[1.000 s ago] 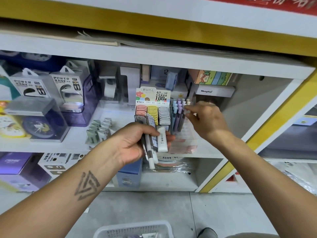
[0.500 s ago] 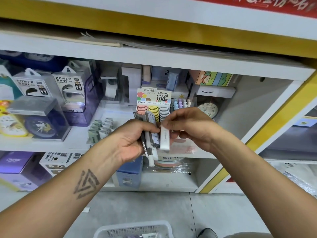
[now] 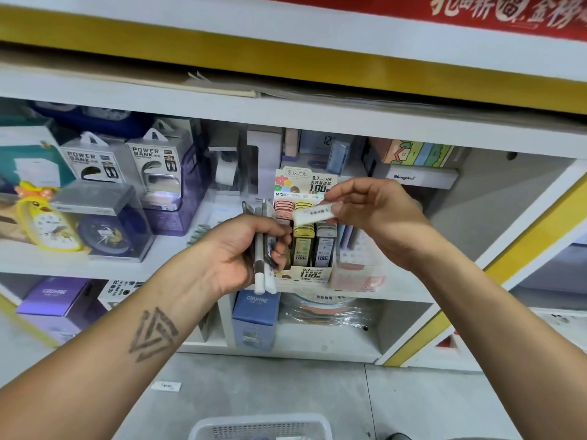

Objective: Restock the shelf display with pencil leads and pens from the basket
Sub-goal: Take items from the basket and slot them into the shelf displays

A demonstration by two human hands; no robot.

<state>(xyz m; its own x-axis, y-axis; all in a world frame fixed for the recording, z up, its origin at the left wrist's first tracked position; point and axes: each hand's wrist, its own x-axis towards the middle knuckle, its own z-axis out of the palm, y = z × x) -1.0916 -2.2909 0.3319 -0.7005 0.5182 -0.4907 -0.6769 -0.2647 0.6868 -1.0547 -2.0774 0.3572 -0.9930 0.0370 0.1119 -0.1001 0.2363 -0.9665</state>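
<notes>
A small white lead case lies almost level, tilted slightly, pinched in front of the upper part of the pencil-lead display box. That box stands upright on the shelf, its rows of pink, yellow and grey cases facing out (the header reads 0.7 HB, 100). A bundle of pens stands roughly upright just left of the box, white ends down. The white basket sits on the floor well below the box.
</notes>
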